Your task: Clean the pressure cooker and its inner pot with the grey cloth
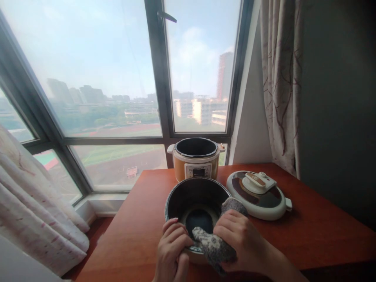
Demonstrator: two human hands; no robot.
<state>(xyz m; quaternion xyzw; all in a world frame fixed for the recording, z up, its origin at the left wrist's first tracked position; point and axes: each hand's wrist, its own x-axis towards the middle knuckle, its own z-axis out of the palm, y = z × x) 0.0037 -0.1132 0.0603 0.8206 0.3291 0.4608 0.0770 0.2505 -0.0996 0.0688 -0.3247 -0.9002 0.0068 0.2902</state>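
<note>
A dark inner pot [199, 196] stands on the table close to me, its mouth facing up. My left hand [173, 248] has its fingers hooked over the pot's near left rim. In my right hand [242, 239] is a bunched grey cloth [216, 248], laid across the near right rim. One end of the cloth hangs inside the pot, and another fold sticks up above my knuckles. The lower part of the pot's outside is hidden by my hands and the cloth.
Behind the pot stands an orange and white electric pressure cooker [196, 160] without its lid. Its lid [260, 194] lies on the right of the reddish wooden table [129, 223]. Windows are beyond, with curtains [282, 78] on both sides.
</note>
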